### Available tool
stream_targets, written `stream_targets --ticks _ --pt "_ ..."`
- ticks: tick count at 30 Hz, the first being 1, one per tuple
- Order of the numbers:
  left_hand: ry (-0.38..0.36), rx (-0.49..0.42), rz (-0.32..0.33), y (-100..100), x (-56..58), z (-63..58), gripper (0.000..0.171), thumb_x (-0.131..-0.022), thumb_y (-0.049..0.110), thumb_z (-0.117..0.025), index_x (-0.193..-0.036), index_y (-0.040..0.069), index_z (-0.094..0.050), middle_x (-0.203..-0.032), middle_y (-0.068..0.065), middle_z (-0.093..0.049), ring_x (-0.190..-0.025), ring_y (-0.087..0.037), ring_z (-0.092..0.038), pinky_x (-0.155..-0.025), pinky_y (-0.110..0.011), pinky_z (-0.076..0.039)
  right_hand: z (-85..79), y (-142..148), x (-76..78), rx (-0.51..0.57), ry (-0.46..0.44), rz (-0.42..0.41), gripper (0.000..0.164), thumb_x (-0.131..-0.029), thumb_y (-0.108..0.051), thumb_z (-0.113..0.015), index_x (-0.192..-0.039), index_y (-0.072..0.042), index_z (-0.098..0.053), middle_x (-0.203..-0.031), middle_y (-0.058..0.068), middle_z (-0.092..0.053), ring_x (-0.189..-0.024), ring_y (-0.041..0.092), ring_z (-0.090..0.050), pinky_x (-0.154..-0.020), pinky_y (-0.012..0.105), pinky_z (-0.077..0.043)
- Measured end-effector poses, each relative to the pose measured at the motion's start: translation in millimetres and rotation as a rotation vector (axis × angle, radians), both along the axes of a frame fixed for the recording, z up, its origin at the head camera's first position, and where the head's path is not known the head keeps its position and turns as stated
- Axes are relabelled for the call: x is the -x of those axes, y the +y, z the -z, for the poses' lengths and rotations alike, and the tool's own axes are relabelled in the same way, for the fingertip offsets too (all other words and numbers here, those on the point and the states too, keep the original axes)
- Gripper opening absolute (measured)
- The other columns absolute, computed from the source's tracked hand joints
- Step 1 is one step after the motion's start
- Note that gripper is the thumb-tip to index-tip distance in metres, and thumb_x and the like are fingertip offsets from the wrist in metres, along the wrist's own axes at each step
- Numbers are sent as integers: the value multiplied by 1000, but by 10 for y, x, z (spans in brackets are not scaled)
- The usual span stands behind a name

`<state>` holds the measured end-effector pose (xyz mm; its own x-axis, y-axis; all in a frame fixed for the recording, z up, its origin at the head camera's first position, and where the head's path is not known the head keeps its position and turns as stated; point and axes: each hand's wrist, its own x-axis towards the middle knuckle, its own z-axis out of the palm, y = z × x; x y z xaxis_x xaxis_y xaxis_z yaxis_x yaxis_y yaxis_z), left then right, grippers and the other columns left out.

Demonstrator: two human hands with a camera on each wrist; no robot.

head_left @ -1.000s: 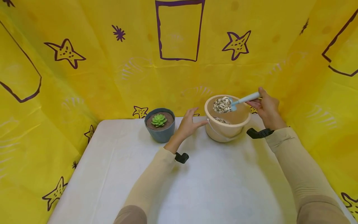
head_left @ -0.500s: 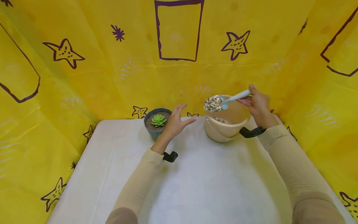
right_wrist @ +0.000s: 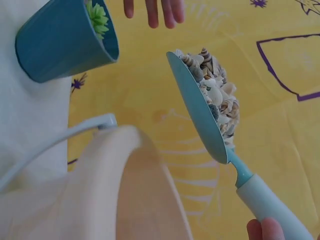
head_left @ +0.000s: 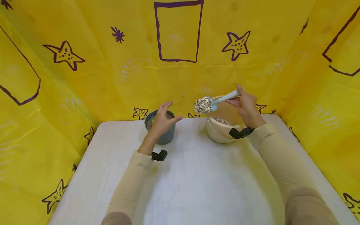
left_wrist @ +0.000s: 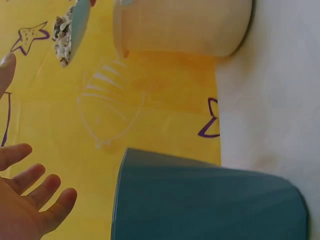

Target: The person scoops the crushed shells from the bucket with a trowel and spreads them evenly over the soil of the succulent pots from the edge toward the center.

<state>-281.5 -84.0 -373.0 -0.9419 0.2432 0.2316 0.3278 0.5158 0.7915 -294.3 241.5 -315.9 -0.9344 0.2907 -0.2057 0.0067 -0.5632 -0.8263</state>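
Observation:
My right hand (head_left: 247, 104) grips the pale handle of a light blue hand trowel (head_left: 229, 95). Small seashells (head_left: 202, 105) are heaped on its blade, held up just left of the cream bucket (head_left: 218, 133) and above its rim. More shells lie inside the bucket. With fingers spread and nothing in it, my left hand (head_left: 161, 122) is at the blue-grey flowerpot (head_left: 168, 137); a gap shows between hand and pot in the left wrist view. The green succulent (right_wrist: 98, 20) in the pot is mostly hidden behind that hand in the head view.
Pot and bucket stand near the back edge of a white-covered table (head_left: 197, 181), some way apart. Behind them and along both sides hangs a yellow cloth (head_left: 180, 78) with starfish drawings. The bucket's pale handle (right_wrist: 65, 135) hangs down at its side.
The shell-laden trowel has moved left in my right hand, from over the bucket to beyond its left rim. My left hand has moved left from beside the bucket to the pot.

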Motion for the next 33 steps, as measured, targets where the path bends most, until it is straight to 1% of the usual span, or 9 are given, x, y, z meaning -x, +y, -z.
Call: stream_targets --ticks 4,9,15,18,22,24,28,31,33 --pt "4 10 -18 -122 -13 -4 85 -83 40 -76 -152 11 -34 -159 -13 -24 -147 -34 -24 -115 -57 -29 35 -84 41 2 -4 -7 29 -95 -24 -60 -111 -2 -50 -69 14 -63 -63 25 -72 -60 37 -60" --pt "-1 5 -28 -266 -19 20 89 -81 44 -77 -152 13 -34 -160 -12 -23 -147 -35 -24 -115 -60 -28 69 -172 69 -36 -13 -1 33 -96 -26 -60 -113 1 -50 -68 15 -63 -62 25 -72 -61 36 -60" --pt "-17 17 -40 -441 -24 82 95 -77 52 -78 -153 17 -32 -161 -9 -20 -149 -34 -21 -114 -61 -27 96 -266 62 -25 -27 -20 26 -95 -27 -61 -102 -3 -56 -71 14 -64 -65 25 -72 -65 36 -60" --pt "-17 15 -41 -527 -31 117 95 -79 50 -77 -153 15 -31 -161 -10 -18 -149 -35 -18 -114 -62 -26 101 -306 44 -41 -29 -50 26 -96 -29 -59 -99 -4 -58 -75 12 -66 -69 23 -72 -68 34 -60" --pt "-21 12 -42 -632 -32 170 94 -81 44 -77 -154 11 -28 -162 -12 -16 -149 -36 -17 -115 -63 -24 109 -359 37 -48 -24 -54 25 -96 -29 -59 -95 -4 -61 -76 12 -68 -70 23 -72 -68 34 -60" --pt "-33 15 -43 -688 -33 192 96 -81 44 -77 -155 12 -25 -162 -12 -14 -150 -36 -16 -115 -63 -24 113 -396 47 -53 -27 -42 25 -95 -30 -61 -94 -5 -62 -75 12 -68 -69 23 -72 -67 34 -61" --pt "-52 10 -38 -806 -21 244 102 -80 43 -79 -157 13 -19 -163 -13 -11 -148 -37 -18 -115 -63 -24 115 -468 98 -66 -47 -35 25 -94 -31 -62 -97 -6 -61 -73 13 -68 -69 23 -72 -68 34 -61" --pt "-62 16 -37 -878 -7 294 106 -79 42 -79 -157 13 -14 -162 -13 -12 -147 -36 -20 -116 -61 -23 107 -514 134 -56 -59 -23 28 -94 -29 -63 -103 -3 -60 -70 14 -67 -66 24 -72 -65 35 -61" --pt "-80 27 -48 -912 -8 327 107 -79 42 -80 -158 14 -12 -163 -13 -12 -148 -36 -18 -116 -62 -21 100 -540 144 -46 -59 -20 29 -94 -28 -63 -104 -2 -59 -68 14 -66 -63 24 -71 -62 34 -60"
